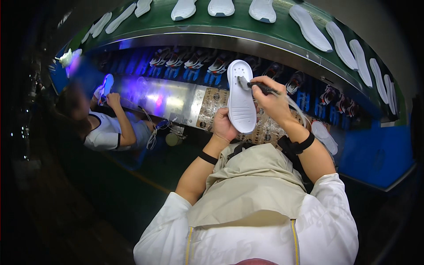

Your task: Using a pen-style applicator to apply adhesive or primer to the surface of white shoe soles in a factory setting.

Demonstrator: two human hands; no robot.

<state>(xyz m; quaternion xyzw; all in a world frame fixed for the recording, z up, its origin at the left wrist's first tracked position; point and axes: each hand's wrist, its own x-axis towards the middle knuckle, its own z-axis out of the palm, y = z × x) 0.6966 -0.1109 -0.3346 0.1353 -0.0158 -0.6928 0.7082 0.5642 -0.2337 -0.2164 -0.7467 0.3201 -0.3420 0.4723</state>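
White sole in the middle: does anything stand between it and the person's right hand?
Only the dark-handled tool held in the right hand: its grey head is over the holed upper end of the white sole. Nothing else visible is between them. The left hand holds the sole directly.

passing room over metal bench left of sole, shoes behind; cable at right, green ledge beyond

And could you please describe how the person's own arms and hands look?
The left hand and right hand have ungloved fingers. White sleeves with a faint pattern cover the upper arms. A narrow black band circles the left forearm; a black strap with a bulkier black piece circles the right.
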